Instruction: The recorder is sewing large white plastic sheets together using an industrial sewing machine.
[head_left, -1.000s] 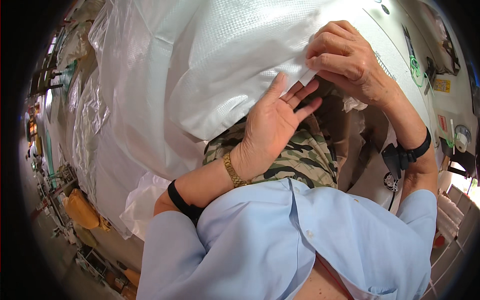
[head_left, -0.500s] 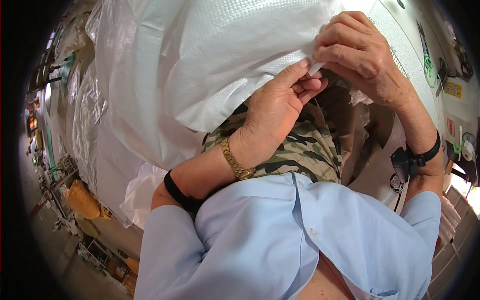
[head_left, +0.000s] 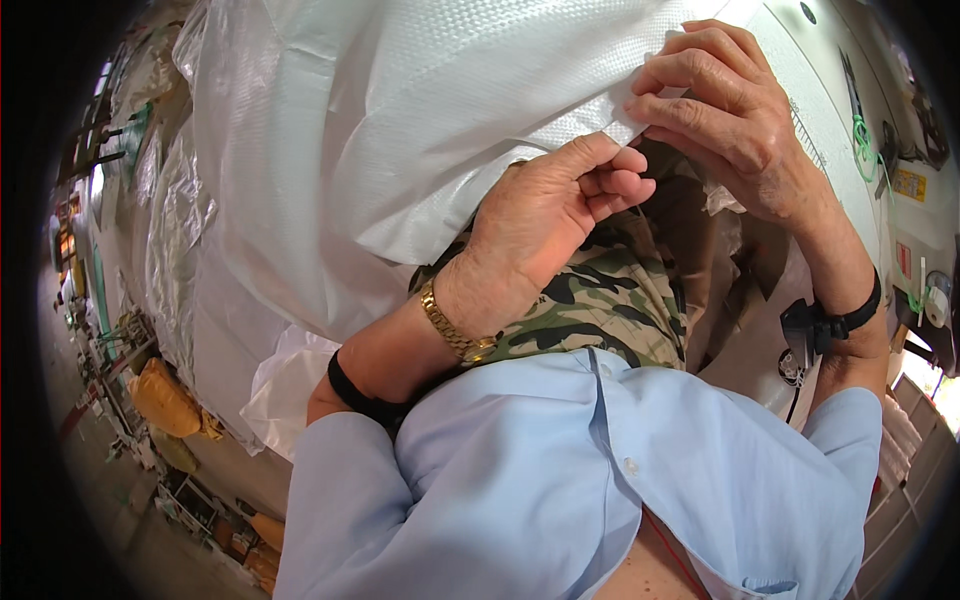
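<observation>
white sheet in right hand, printed yellow label beyond

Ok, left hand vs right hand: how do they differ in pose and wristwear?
The left hand shows part of its palm, fingers curled; the right hand shows its back. The left hand sits lower in frame than the right hand. The left hand has a gold watch at the wrist; the right hand has none. Shared: fingertips at the edge of the white woven sheet.

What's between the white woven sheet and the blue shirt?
In the head view, camouflage-patterned cloth lies between the white woven sheet and the blue shirt, partly covered by the left hand.
</observation>
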